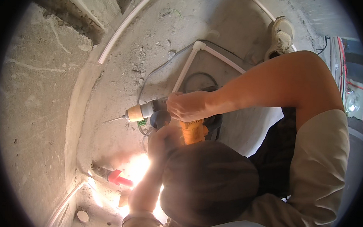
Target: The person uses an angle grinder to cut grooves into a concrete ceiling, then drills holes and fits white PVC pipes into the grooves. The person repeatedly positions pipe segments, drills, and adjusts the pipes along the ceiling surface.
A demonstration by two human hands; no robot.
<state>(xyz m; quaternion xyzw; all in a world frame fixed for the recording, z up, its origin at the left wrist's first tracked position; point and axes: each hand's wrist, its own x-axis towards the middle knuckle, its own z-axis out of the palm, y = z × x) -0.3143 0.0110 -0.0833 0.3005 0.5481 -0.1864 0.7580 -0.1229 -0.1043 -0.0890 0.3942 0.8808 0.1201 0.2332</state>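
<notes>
An orange and black power drill (193, 132) lies sideways across the middle, its long thin drill bit (114, 120) pointing left toward the wall. Behind the bit sit a tan chuck (134, 113) and a silver collar. My right hand (189, 105) is closed over the drill's black body, the arm bent round from the right. Lower down, my left hand (163, 137) is curled against the drill near a round black part (160, 119); glare and shadow blur its fingers. A dark rounded cloth-covered shape (211, 182) hides the drill's lower end.
White pipes meet at an elbow (199, 45) on the concrete floor, with a grey cable (167, 61) beside them. A red fitting (119, 178) stands by a glaring light at lower left. The rough concrete wall (41, 108) rises left. A shoe (281, 35) rests at upper right.
</notes>
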